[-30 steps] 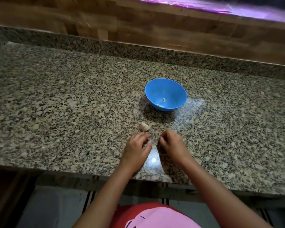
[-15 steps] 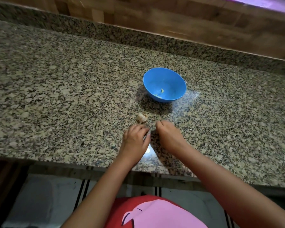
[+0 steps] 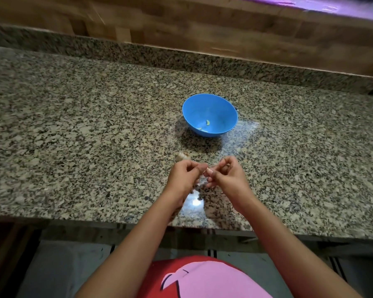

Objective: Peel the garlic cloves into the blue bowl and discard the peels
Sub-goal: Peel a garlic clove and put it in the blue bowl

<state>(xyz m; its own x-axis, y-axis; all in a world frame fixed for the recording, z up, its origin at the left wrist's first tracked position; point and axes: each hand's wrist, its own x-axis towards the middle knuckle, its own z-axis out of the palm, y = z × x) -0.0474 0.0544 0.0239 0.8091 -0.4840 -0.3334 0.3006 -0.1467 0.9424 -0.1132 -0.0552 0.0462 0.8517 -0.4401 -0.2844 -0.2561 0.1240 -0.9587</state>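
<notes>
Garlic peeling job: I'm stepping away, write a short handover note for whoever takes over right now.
Left hand and right hand: fingertips pinched together over the counter, apparently on one small clove; the grip hides most of it.
Garlic bulb: on the counter just beyond the left hand.
Blue bowl: further back, a few peeled pieces inside.
Left: finish this clove, drop it in, peel the remaining garlic, discard peels.

Speckled stone counter (image 3: 73, 136) with a shiny light spot (image 3: 195, 203), brown wooden wall (image 3: 181, 22) behind it, purple strip (image 3: 310, 5) at the top, red and pink shirt (image 3: 202, 278)
</notes>
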